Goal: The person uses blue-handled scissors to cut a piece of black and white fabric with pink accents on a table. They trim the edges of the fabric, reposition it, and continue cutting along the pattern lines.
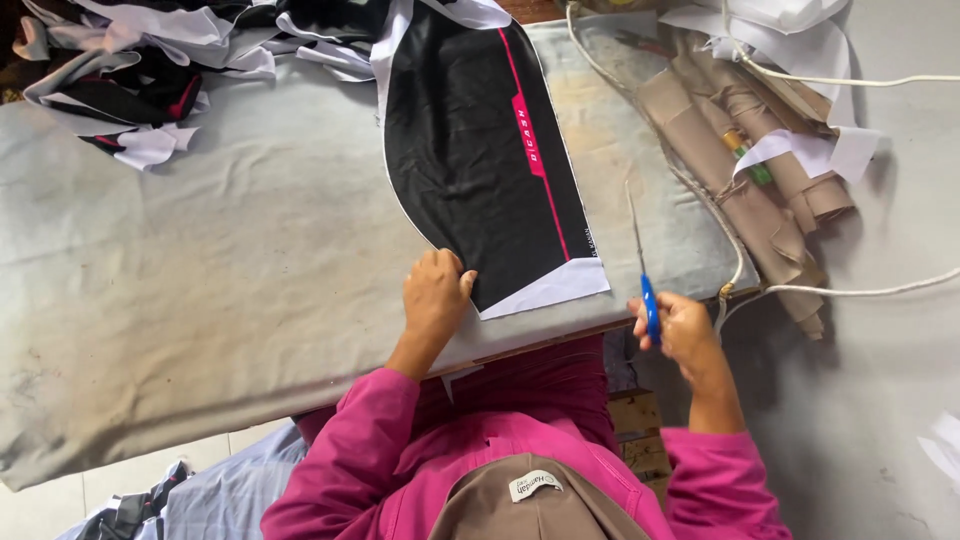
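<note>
Black fabric panel point(470, 150) lies flat on my grey padded table point(200, 280), running from the far edge down toward me, with a red stripe point(535, 150) along its right side and a white border all round. Its near end finishes in a white corner piece point(550, 290) that sits just short of the table's front edge.

I have my left hand point(435, 295) pressed down on the near left edge of the panel, fingers curled and knuckles up, touching the cloth where the black meets the white border. I am pinning it rather than gripping it.

My right hand point(680, 325) is closed around the blue handles of a pair of scissors point(643, 270). It sits at the table's front right corner, just beside the panel but apart from it. The blades point away from me and look closed together, lying over the bare grey cover to the right of the white corner piece.

At the far left I see a heap of black and white offcuts point(150, 70). Off the right end of the table there are rolls of brown paper point(750, 170) with white paper sheets point(800, 150) among them, and a white cord point(850, 290) runs past them. My pink sleeves point(380, 440) fill the bottom of the view.
</note>
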